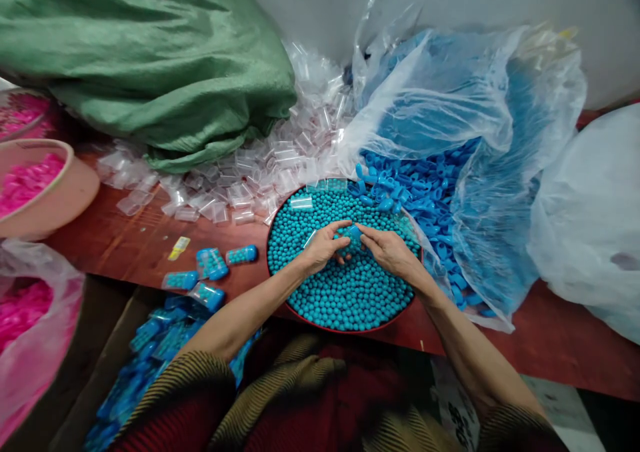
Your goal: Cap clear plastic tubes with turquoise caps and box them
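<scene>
Both hands meet above a round red-rimmed tray (345, 331) full of small teal beads (345, 299). My left hand (325, 245) is closed round a clear container whose body is mostly hidden by the fingers. At its right end shows a blue cap (355, 233), pinched by my right hand (390, 251). A clear empty container (301, 203) lies on the beads near the tray's back edge, and another sits partly behind my left hand. Left of the tray, several filled containers with blue caps (212, 264) rest on the red table (125, 245).
Clear containers (240, 185) are heaped behind the tray, beside a green sack (200, 72). Blue caps (425, 185) spill from a plastic bag (500, 192) at the right. Pink pieces fill a tub (75, 192) at the left. More filled containers (165, 332) lie below the table edge.
</scene>
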A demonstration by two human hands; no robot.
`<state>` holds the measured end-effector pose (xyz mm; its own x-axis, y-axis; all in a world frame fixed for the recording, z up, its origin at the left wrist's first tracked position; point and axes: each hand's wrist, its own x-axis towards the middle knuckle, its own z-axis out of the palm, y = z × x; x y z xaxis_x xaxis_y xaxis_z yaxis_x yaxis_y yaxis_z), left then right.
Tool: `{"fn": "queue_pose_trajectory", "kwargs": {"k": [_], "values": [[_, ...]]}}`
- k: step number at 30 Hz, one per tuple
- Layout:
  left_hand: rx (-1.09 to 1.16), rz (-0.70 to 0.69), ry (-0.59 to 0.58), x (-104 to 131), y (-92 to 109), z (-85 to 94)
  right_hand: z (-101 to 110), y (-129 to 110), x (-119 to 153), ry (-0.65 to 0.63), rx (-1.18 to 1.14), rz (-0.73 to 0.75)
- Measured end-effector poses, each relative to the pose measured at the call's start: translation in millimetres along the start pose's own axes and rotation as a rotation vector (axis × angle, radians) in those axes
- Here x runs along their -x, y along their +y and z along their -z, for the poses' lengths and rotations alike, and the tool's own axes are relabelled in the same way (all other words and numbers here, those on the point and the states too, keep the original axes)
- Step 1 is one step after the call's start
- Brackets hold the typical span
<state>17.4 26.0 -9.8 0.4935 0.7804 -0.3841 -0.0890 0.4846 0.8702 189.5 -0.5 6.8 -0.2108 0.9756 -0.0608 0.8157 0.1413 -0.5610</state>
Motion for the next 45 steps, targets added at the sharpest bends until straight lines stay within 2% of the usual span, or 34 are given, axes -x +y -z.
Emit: {"fn": "queue_pose_trajectory", "kwargs": {"k": [4, 7, 9, 11, 14, 18, 23, 27, 29, 32, 34, 36, 40, 42, 45], "values": [[-0.09, -0.064, 0.11, 6.1, -4.2, -9.2, -1.0, -5.6, 3.0, 0.008, 0.195, 0.059], [-0.135, -0.078, 0.196, 8.8, -5.8, -13.8, -4.7, -4.1, 3.8, 0.027, 0.246, 0.157], [-0.126, -0.083, 0.202, 9.4, -3.9, -13.9, -6.3, -0.8, 3.2, 0.044, 0.194, 0.209], [-0.114, -0.065, 0.152, 8.7, 0.4, -11.3, -5.2, 3.2, 0.9, 0.037, 0.058, 0.24], [-0.205, -0.051, 0.088, 6.5, 6.9, -5.3, 3.5, 7.3, -5.2, -0.066, -0.177, 0.255], [-0.261, -0.131, 0.101, 7.5, 9.5, -0.4, 22.1, 7.5, -10.6, -0.171, -0.355, 0.163], [-0.131, -0.106, -0.002, 15.6, 8.5, 1.0, 30.3, 5.9, -5.0, -0.132, -0.593, -0.014], [-0.256, -0.123, -0.078, 16.8, 8.4, 1.6, 18.8, 1.6, -3.6, -0.031, -0.813, -0.099], [-0.33, -0.176, -0.057, 16.2, 7.7, 1.2, 11.1, -2.7, -3.9, 0.036, -0.753, -0.086], [-0.402, -0.291, 0.042, 16.9, 5.1, -0.7, 0.6, -10.8, -0.3, 0.142, -0.437, 0.038], [-0.412, -0.349, 0.093, 18.3, 3.0, -2.8, -5.8, -16.6, 4.7, 0.151, -0.231, 0.141], [-0.385, -0.377, 0.119, 19.3, 1.3, -5.2, -12.6, -22.7, 9.4, 0.127, -0.068, 0.185], [-0.266, -0.339, 0.141, 19.4, 0.6, -10.1, -24.8, -34.1, 11.6, 0.115, 0.195, 0.138], [-0.202, -0.288, 0.132, 20.0, 1.5, -11.8, -28.8, -37.4, 10.7, 0.129, 0.214, 0.139], [-0.139, -0.238, 0.091, 22.4, 2.9, -13.0, -34.3, -37.5, 11.4, 0.228, 0.145, 0.175]]}}
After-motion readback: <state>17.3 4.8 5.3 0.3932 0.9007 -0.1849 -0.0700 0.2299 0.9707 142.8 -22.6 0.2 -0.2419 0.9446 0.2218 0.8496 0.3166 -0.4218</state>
